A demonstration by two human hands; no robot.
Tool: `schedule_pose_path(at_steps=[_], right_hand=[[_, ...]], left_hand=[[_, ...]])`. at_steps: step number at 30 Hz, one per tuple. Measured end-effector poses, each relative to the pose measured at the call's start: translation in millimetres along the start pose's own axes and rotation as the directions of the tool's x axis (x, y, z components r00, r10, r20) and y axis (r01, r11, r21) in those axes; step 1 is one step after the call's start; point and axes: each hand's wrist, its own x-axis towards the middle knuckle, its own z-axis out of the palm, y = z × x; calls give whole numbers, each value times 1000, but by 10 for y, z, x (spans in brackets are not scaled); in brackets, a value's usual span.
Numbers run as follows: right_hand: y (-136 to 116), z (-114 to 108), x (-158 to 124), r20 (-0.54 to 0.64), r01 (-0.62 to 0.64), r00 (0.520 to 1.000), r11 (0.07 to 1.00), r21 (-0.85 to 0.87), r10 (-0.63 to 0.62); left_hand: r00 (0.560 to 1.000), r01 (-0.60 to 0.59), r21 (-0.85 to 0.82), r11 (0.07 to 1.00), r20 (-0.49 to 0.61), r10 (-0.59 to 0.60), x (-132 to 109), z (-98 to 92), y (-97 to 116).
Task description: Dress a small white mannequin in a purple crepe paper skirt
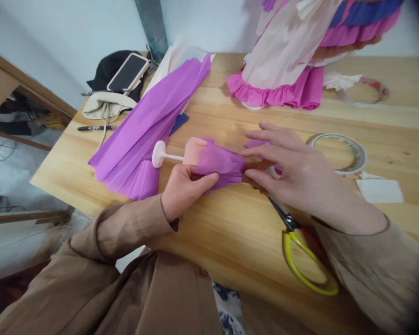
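Note:
My left hand is closed around a small pink doll form lying on its side, with a white stand at its left end. Purple crepe paper is wrapped round the form, and my left thumb presses on it. My right hand lies over the paper's right end with its fingers stretched out and apart, fingertips touching the purple paper. A small scrap of the purple paper shows under its fingers.
Yellow-handled scissors lie under my right wrist. A tape roll and a white paper piece sit to the right. Long purple crepe sheets lie to the left. A dressed doll skirt, a phone on a bag and a pen are farther back.

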Motion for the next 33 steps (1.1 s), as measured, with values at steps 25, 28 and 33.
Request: schedule_pose_path(at_steps=[25, 28, 33], right_hand=[[305, -240, -96, 264, -9, 964, 999, -46, 21], [285, -283, -71, 280, -32, 959, 997, -63, 49], [216, -381, -35, 341, -103, 930, 989, -107, 133]], left_hand=[[946, -198, 463, 864, -141, 293, -306, -333, 146], [796, -425, 694, 581, -19, 605, -350, -288, 206], [668, -556, 829, 68, 396, 631, -80, 3, 356]])
